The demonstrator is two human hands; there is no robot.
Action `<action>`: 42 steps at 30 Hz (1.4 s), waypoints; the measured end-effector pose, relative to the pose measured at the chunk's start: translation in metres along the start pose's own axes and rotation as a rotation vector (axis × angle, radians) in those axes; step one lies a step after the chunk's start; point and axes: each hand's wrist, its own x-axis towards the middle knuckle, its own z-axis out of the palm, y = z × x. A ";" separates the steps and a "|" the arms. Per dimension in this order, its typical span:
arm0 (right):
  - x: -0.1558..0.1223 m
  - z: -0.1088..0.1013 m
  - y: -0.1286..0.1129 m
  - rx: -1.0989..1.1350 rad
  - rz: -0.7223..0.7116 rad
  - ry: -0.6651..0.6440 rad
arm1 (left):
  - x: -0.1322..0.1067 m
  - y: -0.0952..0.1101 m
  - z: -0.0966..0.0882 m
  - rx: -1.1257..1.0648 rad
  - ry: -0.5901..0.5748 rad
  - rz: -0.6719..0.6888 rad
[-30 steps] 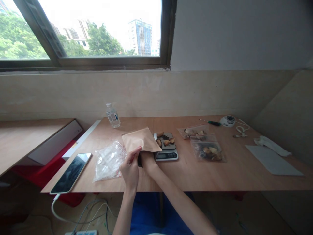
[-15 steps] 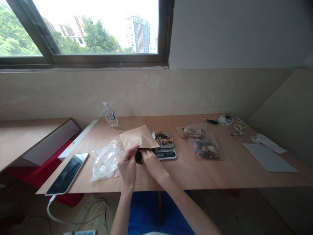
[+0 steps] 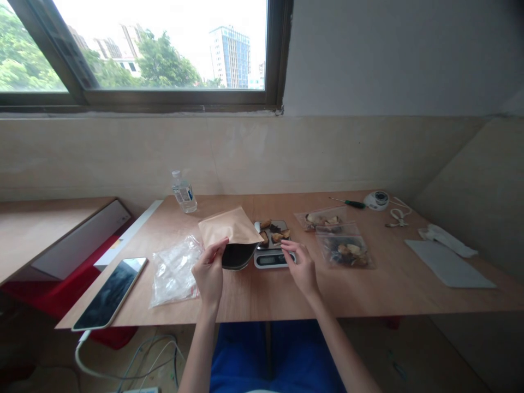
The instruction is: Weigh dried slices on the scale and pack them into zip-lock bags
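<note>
My left hand pinches the edge of a brown kraft paper pouch. The pouch's mouth gapes towards me and shows a dark inside. To its right stands a small kitchen scale with a display at the front. Several dried mushroom-like pieces lie on its pan. My right hand hovers at the scale's front right corner, its fingers stretched towards the pieces and the thumb apart. Nothing shows between those fingers.
Clear plastic bags and a phone on a cable lie at left. A water bottle stands behind. Two zip bags of dried pieces lie right of the scale. Further right are a screwdriver, a white camera and a white sheet.
My right hand has come away from the pouch's mouth and moved right to the scale. The pouch opening now shows wide, still held in my left hand.
</note>
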 end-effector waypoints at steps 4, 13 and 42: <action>0.009 0.003 0.029 -0.186 -0.098 -0.066 | 0.000 -0.001 -0.002 0.010 -0.009 -0.006; 0.006 0.013 0.036 -0.305 -0.135 -0.164 | 0.001 -0.002 -0.006 0.008 -0.016 -0.003; -0.013 -0.014 0.045 -0.307 0.071 -0.124 | 0.043 -0.047 -0.003 0.101 -0.126 0.011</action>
